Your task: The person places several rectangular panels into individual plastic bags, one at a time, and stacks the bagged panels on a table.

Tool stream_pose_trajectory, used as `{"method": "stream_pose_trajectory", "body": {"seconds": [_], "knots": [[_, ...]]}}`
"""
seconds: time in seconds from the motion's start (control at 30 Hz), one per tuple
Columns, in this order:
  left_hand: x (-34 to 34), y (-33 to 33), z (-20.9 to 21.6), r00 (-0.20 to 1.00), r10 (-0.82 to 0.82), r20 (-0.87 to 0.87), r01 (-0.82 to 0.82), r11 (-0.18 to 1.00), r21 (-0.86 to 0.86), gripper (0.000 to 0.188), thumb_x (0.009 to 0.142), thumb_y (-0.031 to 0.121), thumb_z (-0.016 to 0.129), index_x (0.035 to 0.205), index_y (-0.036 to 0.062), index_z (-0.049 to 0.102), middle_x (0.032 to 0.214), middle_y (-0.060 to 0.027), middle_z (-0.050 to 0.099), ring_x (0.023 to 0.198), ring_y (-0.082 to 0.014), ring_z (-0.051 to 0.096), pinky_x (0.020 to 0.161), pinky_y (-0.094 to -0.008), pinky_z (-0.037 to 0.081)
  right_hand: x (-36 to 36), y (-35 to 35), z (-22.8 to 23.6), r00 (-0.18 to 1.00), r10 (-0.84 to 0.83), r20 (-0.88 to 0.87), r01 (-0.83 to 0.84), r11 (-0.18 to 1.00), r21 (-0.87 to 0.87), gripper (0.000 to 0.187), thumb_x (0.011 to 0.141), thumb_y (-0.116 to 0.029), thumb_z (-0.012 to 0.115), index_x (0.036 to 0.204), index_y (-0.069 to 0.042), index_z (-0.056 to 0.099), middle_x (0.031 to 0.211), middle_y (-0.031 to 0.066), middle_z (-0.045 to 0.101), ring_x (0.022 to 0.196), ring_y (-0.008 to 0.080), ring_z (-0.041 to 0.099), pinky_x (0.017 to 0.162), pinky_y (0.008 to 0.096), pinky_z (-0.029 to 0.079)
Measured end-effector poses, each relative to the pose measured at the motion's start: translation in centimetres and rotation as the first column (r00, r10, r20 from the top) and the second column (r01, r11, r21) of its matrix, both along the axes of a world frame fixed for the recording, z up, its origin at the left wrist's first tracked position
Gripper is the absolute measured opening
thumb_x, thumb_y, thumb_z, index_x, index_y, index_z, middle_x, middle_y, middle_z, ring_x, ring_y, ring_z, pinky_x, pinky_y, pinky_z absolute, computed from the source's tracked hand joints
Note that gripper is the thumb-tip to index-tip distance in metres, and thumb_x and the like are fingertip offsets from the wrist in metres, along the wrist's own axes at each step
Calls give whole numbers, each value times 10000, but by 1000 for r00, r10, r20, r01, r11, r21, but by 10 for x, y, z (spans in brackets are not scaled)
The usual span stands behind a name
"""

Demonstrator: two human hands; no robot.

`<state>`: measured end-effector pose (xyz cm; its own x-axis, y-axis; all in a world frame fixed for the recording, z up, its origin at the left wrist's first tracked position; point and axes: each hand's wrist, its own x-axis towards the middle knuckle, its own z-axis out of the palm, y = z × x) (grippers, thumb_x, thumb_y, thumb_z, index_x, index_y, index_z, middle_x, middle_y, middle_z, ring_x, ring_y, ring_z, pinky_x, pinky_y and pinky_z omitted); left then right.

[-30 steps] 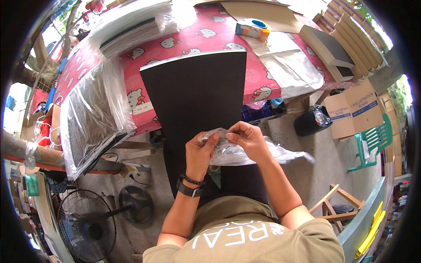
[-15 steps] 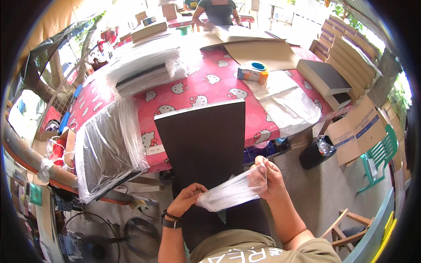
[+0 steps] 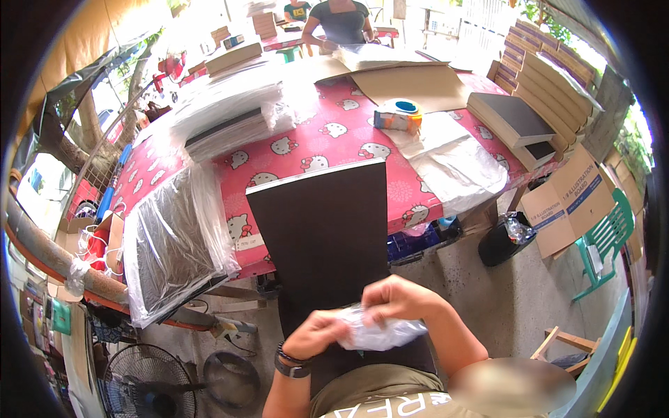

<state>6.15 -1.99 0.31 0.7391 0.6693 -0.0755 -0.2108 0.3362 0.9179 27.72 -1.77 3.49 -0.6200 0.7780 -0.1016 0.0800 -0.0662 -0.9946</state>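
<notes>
Bunched between my hands is a clear plastic bag (image 3: 387,334). My left hand (image 3: 315,334) pinches one end of it. My right hand (image 3: 398,299) has its fingers closed on the bag's upper edge, close beside the left. A thick black board or stack of boards (image 3: 320,230) with a pale top edge leans from the table's near edge down toward my lap, just beyond my hands. On the left of the table, a dark flat piece inside a clear plastic bag (image 3: 178,244) overhangs the edge.
The pink patterned table (image 3: 320,139) carries plastic-wrapped stacks (image 3: 230,111), a tape roll (image 3: 401,115), white plastic sheets (image 3: 460,167) and black boards (image 3: 512,115). A black bin (image 3: 505,240), green chair (image 3: 605,237) and fan (image 3: 150,383) stand around. Another person (image 3: 339,24) is across the table.
My right hand has come inward and up toward my left, and the stretched plastic bag is now bunched between them. My left hand has shifted slightly right and down.
</notes>
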Motion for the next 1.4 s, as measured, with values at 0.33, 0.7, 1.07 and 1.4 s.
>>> {"method": "stream_pose_trajectory", "body": {"seconds": [0.33,0.7,1.07,1.4], "knots": [[-62,33,1,367,640,675,-425,761,-490,317,887,237,433,1130,50,511,1094,-91,569,1016,-215,535,902,-399,391,-20,-25,-60,618,604,-504,-538,792,289,211,769,-197,619,771,13,595,709,66,594,639,169,542,602,294,426],[-49,31,-24,395,722,567,-478,689,-544,388,836,337,477,1110,70,536,1079,-65,577,1003,-204,530,873,-365,394,-1,-24,-53,776,422,-468,-393,905,163,288,753,-157,575,977,22,543,949,105,568,880,232,529,783,359,415],[-21,-9,-68,899,77,431,117,907,-405,501,697,274,641,1082,-22,516,928,-93,577,689,-144,551,549,-217,430,43,5,-54,73,-527,-847,354,808,-472,413,829,-322,510,1106,-15,491,1084,138,544,1024,271,516,904,445,384],[-50,35,-13,307,424,852,-282,896,-344,488,843,456,438,1140,73,494,1166,-118,508,1069,-250,480,918,-440,349,22,-14,-75,707,475,-524,-583,811,-51,244,628,-91,746,791,33,614,722,46,611,676,141,544,630,252,410]]}}
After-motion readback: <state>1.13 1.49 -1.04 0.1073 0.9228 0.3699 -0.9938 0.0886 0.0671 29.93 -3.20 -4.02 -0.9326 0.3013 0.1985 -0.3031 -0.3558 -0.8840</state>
